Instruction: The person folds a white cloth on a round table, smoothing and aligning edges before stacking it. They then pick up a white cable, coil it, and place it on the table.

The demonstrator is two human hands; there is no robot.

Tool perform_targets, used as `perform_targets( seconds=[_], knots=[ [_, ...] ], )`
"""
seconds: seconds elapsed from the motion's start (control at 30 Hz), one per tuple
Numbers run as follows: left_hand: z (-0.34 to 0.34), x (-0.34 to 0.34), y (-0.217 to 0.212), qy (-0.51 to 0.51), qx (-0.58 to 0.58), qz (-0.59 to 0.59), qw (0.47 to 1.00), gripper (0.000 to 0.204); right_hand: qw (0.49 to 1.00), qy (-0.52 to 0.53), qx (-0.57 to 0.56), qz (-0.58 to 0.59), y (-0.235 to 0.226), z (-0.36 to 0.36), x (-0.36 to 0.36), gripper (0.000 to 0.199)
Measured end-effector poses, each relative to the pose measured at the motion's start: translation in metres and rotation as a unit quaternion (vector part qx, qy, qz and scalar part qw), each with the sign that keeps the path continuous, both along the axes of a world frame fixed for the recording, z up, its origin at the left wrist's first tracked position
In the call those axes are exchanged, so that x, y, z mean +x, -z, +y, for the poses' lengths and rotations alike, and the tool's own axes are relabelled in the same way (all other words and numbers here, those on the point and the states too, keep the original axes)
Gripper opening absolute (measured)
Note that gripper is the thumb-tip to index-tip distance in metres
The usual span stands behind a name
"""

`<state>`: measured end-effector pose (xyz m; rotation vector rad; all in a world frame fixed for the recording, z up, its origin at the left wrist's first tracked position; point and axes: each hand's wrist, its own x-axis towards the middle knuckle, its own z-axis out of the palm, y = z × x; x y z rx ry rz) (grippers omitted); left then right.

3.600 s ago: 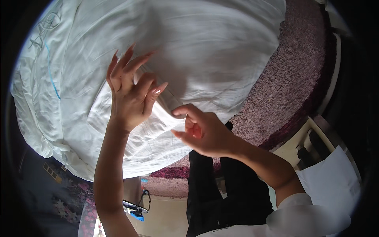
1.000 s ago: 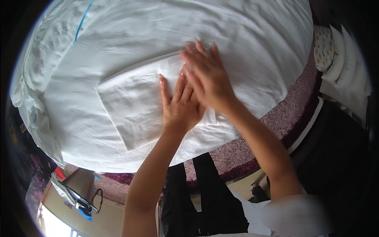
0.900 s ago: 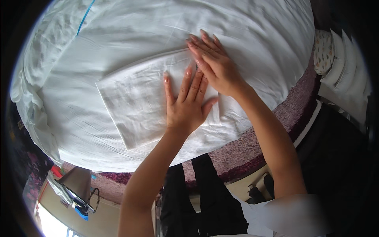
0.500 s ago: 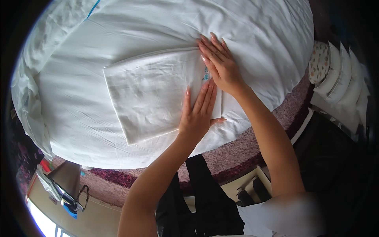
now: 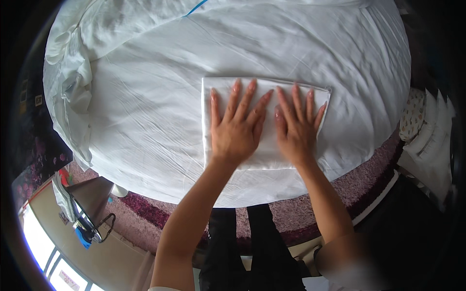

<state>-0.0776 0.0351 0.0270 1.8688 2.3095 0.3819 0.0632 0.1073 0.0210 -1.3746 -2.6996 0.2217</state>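
A folded piece of white cloth (image 5: 267,149) lies flat on the white bed cover (image 5: 145,111). Its far edge and its left and right sides show, and the layers are stacked into a neat rectangle. My left hand (image 5: 235,138) rests palm down on its left half, fingers spread. On the right half lies my right hand (image 5: 297,138), also flat with the fingers apart. Neither hand grips anything; the cloth under the palms is hidden.
Bunched white bedding (image 5: 73,82) runs along the bed's left side, and a blue strip (image 5: 196,8) crosses its far part. White pillows (image 5: 427,133) are piled at the right. A purple rug (image 5: 286,216) borders the bed, and a telephone (image 5: 90,228) is at lower left.
The cloth has become a smaller folded rectangle, and its blue-marked corner no longer shows. Both hands have gone from its right edge to lying spread on top. The whole view has shifted.
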Motion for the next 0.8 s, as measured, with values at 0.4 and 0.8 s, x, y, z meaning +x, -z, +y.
perform_targets(
  seconds=[0.4, 0.8],
  knots=[
    [-0.073, -0.038, 0.006, -0.277, 0.164, -0.043, 0.946, 0.057, 0.962, 0.170, 0.043, 0.211, -0.018, -0.017, 0.044, 0.049],
    [-0.096, -0.021, 0.025, -0.219, 0.025, -0.041, 0.974, 0.063, 0.972, 0.200, 0.121, 0.013, 0.012, -0.032, 0.079, 0.053]
  ],
)
